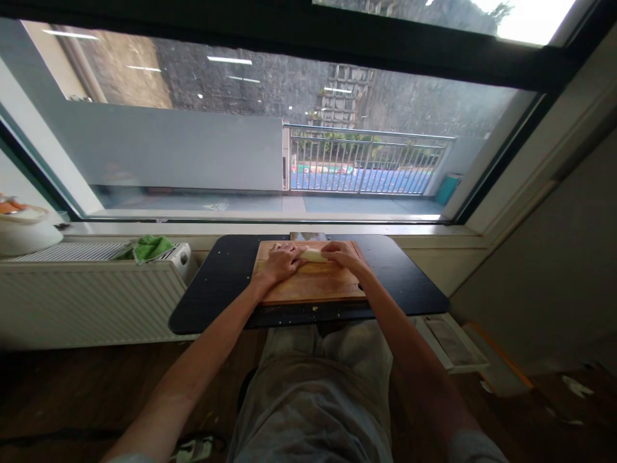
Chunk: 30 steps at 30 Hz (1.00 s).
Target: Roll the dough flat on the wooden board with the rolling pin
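Note:
A pale, short roll that looks like dough [314, 256] lies across the far part of a wooden cutting board [308, 287]. My left hand [282, 261] is at its left end, fingers bent and closed against it. At the other end, my right hand [341, 253] grips the roll between thumb and fingers. Both hands rest low over the board, and their fingers cover the ends of the roll.
The board lies on a black table [212, 283] with pale crumbs on it. A large window [193, 154] stands behind. To the left is a white radiator [96, 302] with a green cloth [152, 248] on top. A white drawer-like box [453, 344] sits low at the right.

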Available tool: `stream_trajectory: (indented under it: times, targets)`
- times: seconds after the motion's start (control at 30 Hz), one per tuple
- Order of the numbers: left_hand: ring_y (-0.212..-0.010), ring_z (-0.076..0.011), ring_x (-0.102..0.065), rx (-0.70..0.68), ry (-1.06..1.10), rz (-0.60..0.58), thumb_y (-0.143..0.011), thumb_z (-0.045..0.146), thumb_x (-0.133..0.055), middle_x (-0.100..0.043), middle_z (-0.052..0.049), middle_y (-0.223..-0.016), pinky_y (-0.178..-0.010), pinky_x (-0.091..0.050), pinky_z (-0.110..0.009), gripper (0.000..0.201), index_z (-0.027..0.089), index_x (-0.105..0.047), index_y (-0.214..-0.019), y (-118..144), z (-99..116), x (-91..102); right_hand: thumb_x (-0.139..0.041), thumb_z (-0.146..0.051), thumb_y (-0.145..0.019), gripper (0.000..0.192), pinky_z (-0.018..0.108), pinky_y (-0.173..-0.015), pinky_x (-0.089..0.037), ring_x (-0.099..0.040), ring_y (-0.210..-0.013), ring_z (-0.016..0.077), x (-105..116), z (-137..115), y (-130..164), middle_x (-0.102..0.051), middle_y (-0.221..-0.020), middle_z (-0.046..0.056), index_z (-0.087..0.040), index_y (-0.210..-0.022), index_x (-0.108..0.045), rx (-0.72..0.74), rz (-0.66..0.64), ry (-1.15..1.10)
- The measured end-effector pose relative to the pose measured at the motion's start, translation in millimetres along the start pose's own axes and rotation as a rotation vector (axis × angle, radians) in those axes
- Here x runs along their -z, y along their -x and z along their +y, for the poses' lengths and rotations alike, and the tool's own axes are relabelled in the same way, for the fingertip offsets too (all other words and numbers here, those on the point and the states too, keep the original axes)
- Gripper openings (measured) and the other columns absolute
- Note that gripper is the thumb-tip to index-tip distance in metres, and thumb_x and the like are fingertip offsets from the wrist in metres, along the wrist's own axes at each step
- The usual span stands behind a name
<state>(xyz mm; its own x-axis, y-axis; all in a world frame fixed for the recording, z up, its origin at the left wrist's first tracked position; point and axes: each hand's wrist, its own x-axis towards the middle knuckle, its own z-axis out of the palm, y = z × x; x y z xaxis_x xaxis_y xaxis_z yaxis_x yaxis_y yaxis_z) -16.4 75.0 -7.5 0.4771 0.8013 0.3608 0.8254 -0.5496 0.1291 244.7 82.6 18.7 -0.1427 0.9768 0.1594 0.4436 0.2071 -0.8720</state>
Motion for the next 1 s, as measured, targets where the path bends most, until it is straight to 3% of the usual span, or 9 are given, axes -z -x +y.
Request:
stream_trajectory:
  times: [0.17, 0.27, 0.5, 0.6, 0.7, 0.83, 1.0]
  targets:
    - [-0.130, -0.0321, -0.064, -0.003, 0.001, 0.001, -0.111, 0.048, -0.054, -0.074, -0.010, -0.135, -0.109, -0.042, -0.048, 0.047, 0.032, -0.062, -0.155, 0.3, 2.4, 3.0, -0.080, -0.046, -0.081, 0.028, 0.022, -0.060, -0.045, -0.061, -0.066, 0.0134, -1.8, 3.9, 3.8, -0.073, -0.076, 0.001, -0.019, -0.086, -0.079, 0.040, 0.003, 0.002]
    - [-0.130, -0.0327, -0.064, 0.003, 0.002, -0.006, -0.110, 0.049, -0.055, -0.074, -0.010, -0.136, -0.110, -0.042, -0.049, 0.048, 0.032, -0.063, -0.154, 0.0, 3.1, 4.1, -0.084, -0.042, -0.079, 0.026, 0.021, -0.056, -0.042, -0.059, -0.062, 0.0122, -5.2, 5.2, 0.3, -0.071, -0.074, 0.000, -0.018, -0.087, -0.078, -0.006, 0.031, 0.017]
    - [-0.132, -0.0320, -0.063, 0.010, 0.036, -0.009, -0.109, 0.047, -0.057, -0.074, -0.009, -0.136, -0.113, -0.041, -0.050, 0.045, 0.034, -0.065, -0.151, -2.4, 0.1, 1.2, -0.087, -0.031, -0.079, 0.016, 0.022, -0.060, -0.050, -0.063, -0.062, 0.0139, -7.9, 10.1, -12.2, -0.070, -0.068, 0.000, -0.018, -0.082, -0.078, -0.079, 0.008, -0.014]
    - [-0.133, -0.0310, -0.063, -0.001, 0.040, -0.006, -0.110, 0.047, -0.054, -0.072, -0.009, -0.139, -0.115, -0.041, -0.050, 0.043, 0.033, -0.065, -0.150, -3.7, 0.0, 0.2, -0.082, -0.033, -0.085, 0.016, 0.025, -0.067, -0.057, -0.070, -0.070, 0.0172, -11.7, 14.3, -12.0, -0.075, -0.076, 0.002, -0.018, -0.088, -0.081, -0.027, 0.034, 0.043]
    - [-0.133, -0.0311, -0.063, 0.006, 0.030, 0.013, -0.113, 0.048, -0.046, -0.069, -0.010, -0.146, -0.114, -0.042, -0.050, 0.044, 0.032, -0.066, -0.149, -4.9, 1.9, -0.4, -0.074, -0.036, -0.094, 0.019, 0.034, -0.086, -0.062, -0.077, -0.094, 0.0246, -18.7, 19.0, -6.6, -0.084, -0.097, 0.006, -0.021, -0.099, -0.084, 0.119, 0.122, 0.210]
    - [-0.133, -0.0328, -0.063, 0.046, 0.019, 0.013, -0.114, 0.050, -0.040, -0.069, -0.012, -0.148, -0.114, -0.043, -0.052, 0.049, 0.031, -0.065, -0.152, -7.6, 3.2, -3.0, -0.068, -0.035, -0.100, 0.026, 0.045, -0.110, -0.056, -0.074, -0.124, 0.0288, -22.9, 20.6, 0.2, -0.082, -0.130, 0.007, -0.029, -0.120, -0.085, 0.250, 0.178, 0.448]
    - [-0.138, -0.0321, -0.060, 0.036, 0.011, 0.001, -0.114, 0.051, -0.038, -0.068, -0.012, -0.153, -0.119, -0.041, -0.050, 0.056, 0.028, -0.055, -0.162, -13.2, -1.1, -7.3, -0.056, -0.026, -0.105, 0.036, 0.043, -0.115, -0.052, -0.073, -0.126, 0.0279, -13.2, 11.4, 0.6, -0.081, -0.134, 0.004, -0.030, -0.128, -0.084, 0.282, 0.097, 0.569]
